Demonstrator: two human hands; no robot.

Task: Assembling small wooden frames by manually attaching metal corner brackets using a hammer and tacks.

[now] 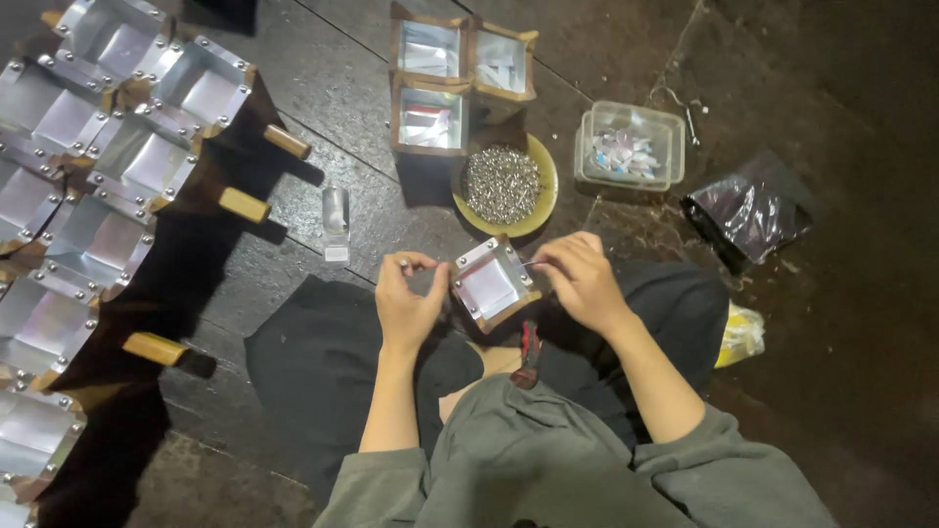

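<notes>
My left hand (409, 298) grips the left side of a small square box (492, 284) with a wooden frame and shiny metal lining, and pinches a tiny metal piece between thumb and forefinger. My right hand (579, 279) is at the box's right edge, fingers pinched on a thin pin or nail against the rim. The box rests tilted over my lap. Just beyond it sits a yellow bowl (541, 210) filled with small silver nails or rivets.
Three similar boxes (460, 73) stand behind the bowl. Many metal-lined trays with wooden handles (108, 166) lie stacked along the left. A clear plastic container (631, 147), a black bag (748, 210), a small clear block (335, 220) and red-handled pliers (529, 352) lie around.
</notes>
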